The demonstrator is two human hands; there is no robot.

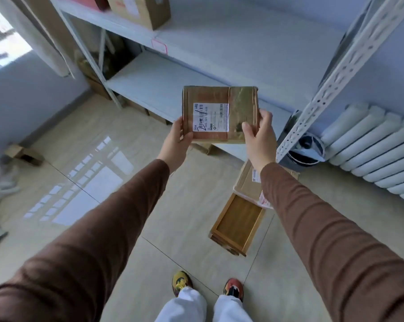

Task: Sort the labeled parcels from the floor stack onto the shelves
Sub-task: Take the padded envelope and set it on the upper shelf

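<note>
I hold a small brown cardboard parcel [219, 113] in front of me, its white shipping label facing up. My left hand [179, 138] grips its lower left corner and my right hand [260, 135] grips its right edge. The parcel hovers above the front edge of the lower white shelf [150, 84]. On the floor below my right arm lies the stack: a flat cardboard parcel [247, 182] with a label, partly hidden by my sleeve, and a wooden-framed box [238, 223] next to it.
The upper shelf [196, 40] carries a cardboard box [143, 10] at its left end and a pink tag on its edge. A perforated white upright [331, 84] stands at right, with a radiator [377, 154] and a dark bucket [305, 152] behind. More boxes sit under the shelving.
</note>
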